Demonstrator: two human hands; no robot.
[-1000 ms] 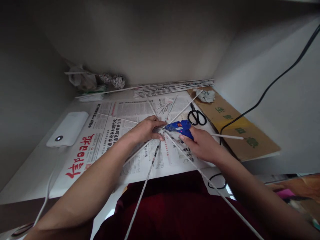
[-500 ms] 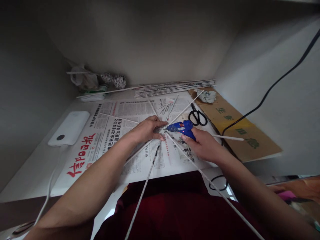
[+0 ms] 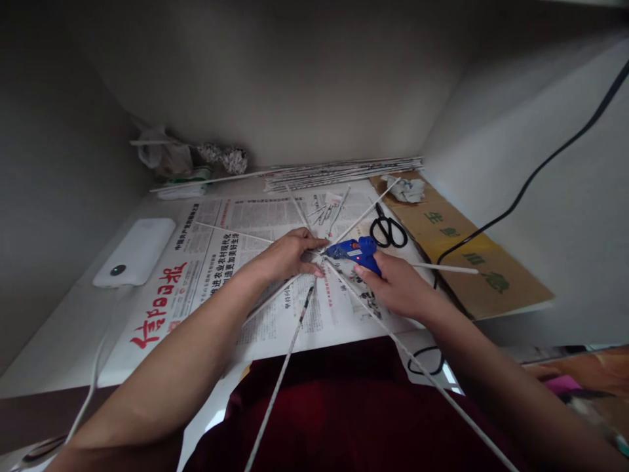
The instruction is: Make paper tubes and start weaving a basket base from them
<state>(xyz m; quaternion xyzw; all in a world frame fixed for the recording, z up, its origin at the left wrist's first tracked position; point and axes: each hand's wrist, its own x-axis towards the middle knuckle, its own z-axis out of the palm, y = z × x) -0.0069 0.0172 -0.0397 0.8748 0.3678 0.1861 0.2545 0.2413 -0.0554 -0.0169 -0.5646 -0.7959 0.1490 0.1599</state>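
Note:
A blue hot glue gun (image 3: 354,251) is gripped in my right hand (image 3: 393,282), a small red light glowing on its side. Its nozzle points left at the middle of a star of rolled newspaper sticks (image 3: 361,219), where they cross. Around that crossing my left hand (image 3: 292,255) closes its thumb and fingers, holding the sticks in place and partly hiding the joint. Two long sticks run from there toward my body, past the table's front edge. Underneath lies a spread newspaper (image 3: 265,321).
Black-handled scissors (image 3: 388,231) lie right of the star, near a flattened cardboard sheet (image 3: 472,269) with crumpled paper (image 3: 407,189). A bundle of paper sticks (image 3: 344,172) lies along the back wall. A white power bank (image 3: 135,252) with a cable stands left. A black cord (image 3: 533,170) hangs right.
The glue gun and my right hand have shifted very slightly left. My left hand and the sticks stay where they were.

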